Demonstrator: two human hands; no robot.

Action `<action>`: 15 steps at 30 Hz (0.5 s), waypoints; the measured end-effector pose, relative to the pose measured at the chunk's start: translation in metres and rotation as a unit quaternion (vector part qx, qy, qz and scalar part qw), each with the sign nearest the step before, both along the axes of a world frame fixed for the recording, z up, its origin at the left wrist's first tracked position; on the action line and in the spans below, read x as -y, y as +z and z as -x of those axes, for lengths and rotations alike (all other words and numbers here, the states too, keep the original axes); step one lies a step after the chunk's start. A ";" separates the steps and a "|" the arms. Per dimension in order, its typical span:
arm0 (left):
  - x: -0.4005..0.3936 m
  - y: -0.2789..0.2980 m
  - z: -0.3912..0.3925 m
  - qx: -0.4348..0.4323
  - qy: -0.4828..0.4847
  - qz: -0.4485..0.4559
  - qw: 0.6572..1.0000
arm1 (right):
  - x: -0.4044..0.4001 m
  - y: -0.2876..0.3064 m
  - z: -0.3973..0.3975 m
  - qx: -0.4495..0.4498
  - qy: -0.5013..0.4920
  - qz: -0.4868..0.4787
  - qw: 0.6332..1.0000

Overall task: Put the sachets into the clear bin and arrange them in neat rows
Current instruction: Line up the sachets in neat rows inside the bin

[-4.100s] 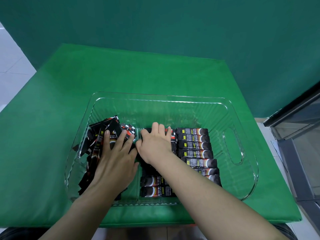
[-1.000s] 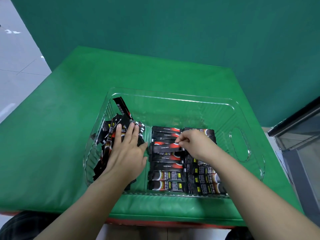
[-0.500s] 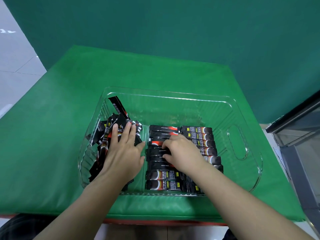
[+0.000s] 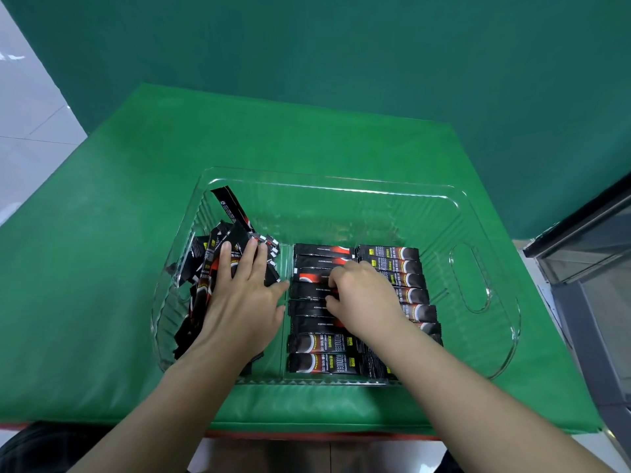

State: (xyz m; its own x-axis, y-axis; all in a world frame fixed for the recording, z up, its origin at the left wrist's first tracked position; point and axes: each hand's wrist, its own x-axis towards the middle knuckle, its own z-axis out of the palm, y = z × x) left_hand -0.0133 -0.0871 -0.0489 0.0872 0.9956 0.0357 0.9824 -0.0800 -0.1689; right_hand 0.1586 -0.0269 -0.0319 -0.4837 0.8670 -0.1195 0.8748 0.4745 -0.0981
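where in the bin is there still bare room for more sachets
Free: the back strip of the clear bin beyond the two neat rows, and the right side by the handle slot. Crowded: the loose pile under the left hand, and the middle where the right hand works.

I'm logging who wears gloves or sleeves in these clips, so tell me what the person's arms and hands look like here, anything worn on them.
Nothing is worn. The left hand and right hand are bare, with no gloves, rings, watch or wristband showing. Both forearms are bare right down to the bottom edge of the picture, so no sleeve is in view. Fingernails look short and unpainted.
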 end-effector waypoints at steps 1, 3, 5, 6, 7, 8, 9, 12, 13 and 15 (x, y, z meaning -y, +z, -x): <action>-0.001 -0.002 0.001 -0.002 -0.006 -0.001 1.000 | 0.000 0.000 0.000 -0.003 0.005 0.000 1.000; -0.003 -0.007 0.002 0.004 -0.012 -0.016 1.000 | 0.000 0.000 0.001 -0.009 0.021 0.002 1.000; -0.003 -0.007 0.002 0.009 -0.009 -0.023 1.000 | 0.000 0.000 0.002 -0.010 0.031 0.006 0.999; -0.002 -0.007 0.002 0.011 -0.007 -0.023 1.000 | 0.000 -0.001 0.001 -0.008 0.033 0.010 0.999; -0.002 -0.007 0.002 0.014 -0.004 -0.023 1.000 | 0.000 -0.002 0.001 -0.006 0.034 0.013 0.999; -0.002 -0.007 0.002 0.015 -0.002 -0.024 1.000 | 0.000 -0.003 0.000 -0.006 0.034 0.016 0.999; -0.002 -0.007 0.002 0.017 0.000 -0.027 0.999 | 0.000 -0.003 0.000 -0.010 0.035 0.015 0.999; -0.002 -0.007 0.002 0.021 0.002 -0.037 0.999 | -0.003 0.001 0.005 -0.046 0.040 0.002 0.998; -0.002 -0.007 0.002 0.019 0.005 -0.038 0.999 | -0.007 0.004 0.009 -0.063 0.044 -0.002 0.997; -0.001 -0.007 0.002 0.019 0.012 -0.036 0.999 | -0.017 0.012 0.021 -0.103 0.051 0.004 0.993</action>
State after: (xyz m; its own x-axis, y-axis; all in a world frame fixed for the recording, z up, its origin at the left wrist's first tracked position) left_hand -0.0151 -0.0859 -0.0564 0.0614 0.9920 0.1104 0.9896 -0.0460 -0.1365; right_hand 0.1373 -0.0099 -0.0196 -0.5832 0.8122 -0.0158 0.7837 0.5574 -0.2740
